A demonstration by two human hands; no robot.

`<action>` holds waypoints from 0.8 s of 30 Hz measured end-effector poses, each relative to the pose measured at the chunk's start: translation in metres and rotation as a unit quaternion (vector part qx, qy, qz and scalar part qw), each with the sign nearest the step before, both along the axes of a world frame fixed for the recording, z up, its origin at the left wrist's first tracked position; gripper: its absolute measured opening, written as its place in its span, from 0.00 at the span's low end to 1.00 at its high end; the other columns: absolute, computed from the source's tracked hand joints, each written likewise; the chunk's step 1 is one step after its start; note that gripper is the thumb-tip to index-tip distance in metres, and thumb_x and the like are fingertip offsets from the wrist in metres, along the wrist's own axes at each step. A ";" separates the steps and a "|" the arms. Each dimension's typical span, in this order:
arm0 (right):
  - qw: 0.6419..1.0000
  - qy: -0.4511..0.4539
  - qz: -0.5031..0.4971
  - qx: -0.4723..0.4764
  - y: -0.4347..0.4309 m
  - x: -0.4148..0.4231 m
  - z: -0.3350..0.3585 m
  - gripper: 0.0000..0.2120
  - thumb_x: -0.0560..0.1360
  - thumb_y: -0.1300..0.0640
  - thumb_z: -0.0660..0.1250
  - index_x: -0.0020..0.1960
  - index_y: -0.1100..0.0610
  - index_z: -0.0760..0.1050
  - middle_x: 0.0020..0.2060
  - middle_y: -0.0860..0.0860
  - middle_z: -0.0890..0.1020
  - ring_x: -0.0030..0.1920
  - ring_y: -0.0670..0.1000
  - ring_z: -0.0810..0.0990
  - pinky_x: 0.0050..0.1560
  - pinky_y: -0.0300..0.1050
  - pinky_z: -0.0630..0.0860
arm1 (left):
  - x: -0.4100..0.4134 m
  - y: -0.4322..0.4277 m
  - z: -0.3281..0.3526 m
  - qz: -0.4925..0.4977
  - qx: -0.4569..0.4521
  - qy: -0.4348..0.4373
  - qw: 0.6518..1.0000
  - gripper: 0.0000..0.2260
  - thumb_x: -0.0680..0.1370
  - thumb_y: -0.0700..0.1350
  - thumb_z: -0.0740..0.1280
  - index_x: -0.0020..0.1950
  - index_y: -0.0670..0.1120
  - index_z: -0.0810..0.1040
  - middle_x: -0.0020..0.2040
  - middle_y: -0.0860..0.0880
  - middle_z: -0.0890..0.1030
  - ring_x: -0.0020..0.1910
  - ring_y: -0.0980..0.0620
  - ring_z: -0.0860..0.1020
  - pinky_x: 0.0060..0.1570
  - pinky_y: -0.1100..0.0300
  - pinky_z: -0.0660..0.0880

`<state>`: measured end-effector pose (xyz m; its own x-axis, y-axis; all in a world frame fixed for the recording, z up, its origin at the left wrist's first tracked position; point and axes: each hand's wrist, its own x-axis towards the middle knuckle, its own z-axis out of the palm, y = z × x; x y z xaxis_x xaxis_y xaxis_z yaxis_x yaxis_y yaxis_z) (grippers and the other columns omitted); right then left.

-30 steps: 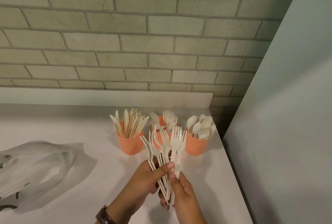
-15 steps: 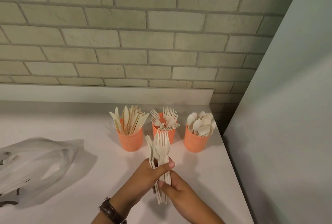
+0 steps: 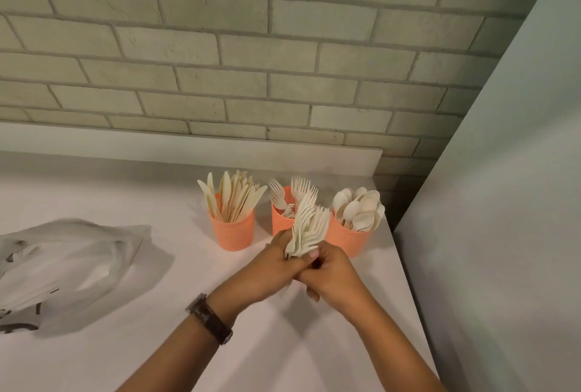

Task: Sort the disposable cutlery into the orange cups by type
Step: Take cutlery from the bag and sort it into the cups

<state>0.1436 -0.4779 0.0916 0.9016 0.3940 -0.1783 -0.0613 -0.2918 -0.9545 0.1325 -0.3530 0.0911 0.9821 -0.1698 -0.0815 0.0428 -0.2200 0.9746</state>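
Observation:
Three orange cups stand in a row at the back right of the white counter. The left cup (image 3: 234, 233) holds knives, the middle cup (image 3: 279, 218) holds forks, the right cup (image 3: 355, 240) holds spoons. Both hands grip one bundle of cream forks (image 3: 309, 225) by the handles, tines up and tilted right, just in front of the middle cup. My left hand (image 3: 267, 269) wraps the handles from the left. My right hand (image 3: 330, 272) closes on them from the right, thumb across the stems.
A crumpled clear plastic bag (image 3: 69, 266) lies on the counter (image 3: 157, 344) at the left. A brick wall and low white ledge (image 3: 188, 152) close the back. A pale grey wall panel (image 3: 503, 203) borders the counter's right edge.
The bundle of forks has been squared together and carried forward and to the right, up close to the middle cup. Both hands moved with it and the bundle now tilts right.

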 end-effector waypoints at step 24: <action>0.934 -0.123 0.069 -0.329 0.045 0.169 0.006 0.17 0.75 0.51 0.66 0.62 0.57 0.74 0.56 0.56 0.81 0.55 0.56 0.79 0.54 0.44 0.74 | 0.082 0.085 0.052 0.166 -0.170 -0.039 0.971 0.29 0.74 0.45 0.68 0.72 0.53 0.61 0.68 0.49 0.71 0.63 0.54 0.70 0.61 0.60 0.64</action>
